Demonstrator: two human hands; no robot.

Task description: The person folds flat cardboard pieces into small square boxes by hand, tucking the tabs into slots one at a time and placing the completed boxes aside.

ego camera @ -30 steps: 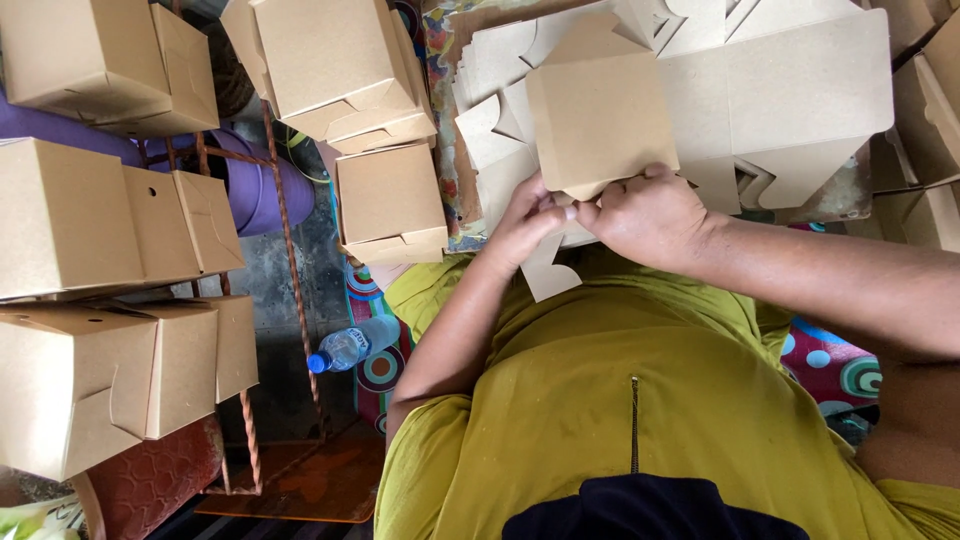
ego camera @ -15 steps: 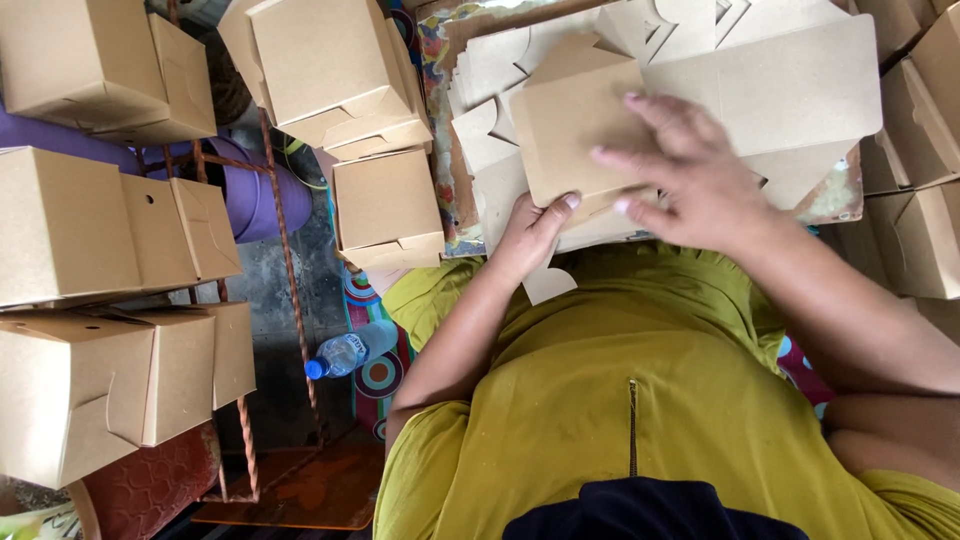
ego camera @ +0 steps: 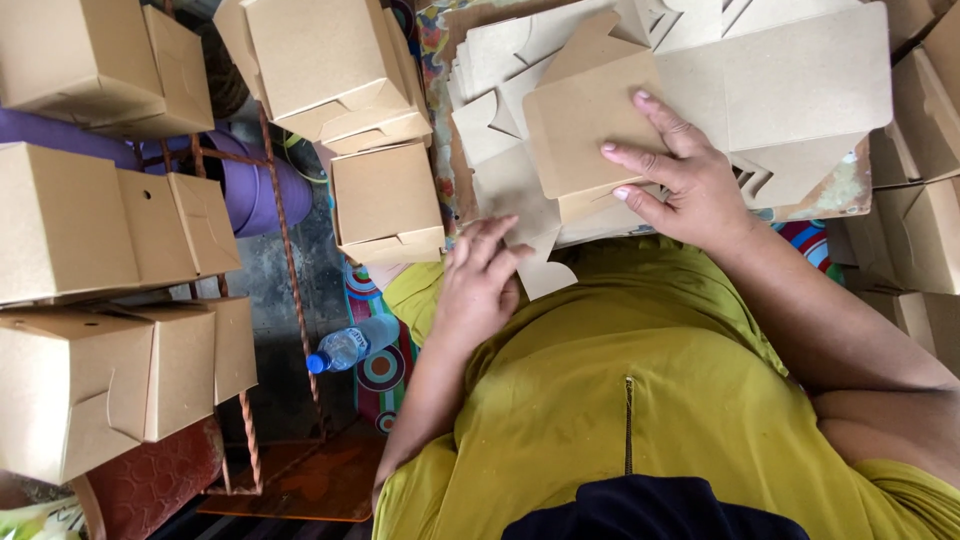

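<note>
A pile of flat brown cardboard box blanks lies in front of me. On its near edge sits a partly folded blank. My right hand rests flat on that blank, fingers spread, pressing its near right corner. My left hand is lower and to the left, fingers loosely curled against a small cardboard flap at the blank's bottom edge. I wear a yellow-green top.
Folded brown boxes stand stacked at the left, at the top middle and one just left of my hands. More boxes line the right edge. A plastic water bottle lies on the floor beside a rusty metal frame.
Both hands held the folded blank up a second ago. It has since been laid down on the pile, my right hand spreading flat on it and my left hand dropping lower.
</note>
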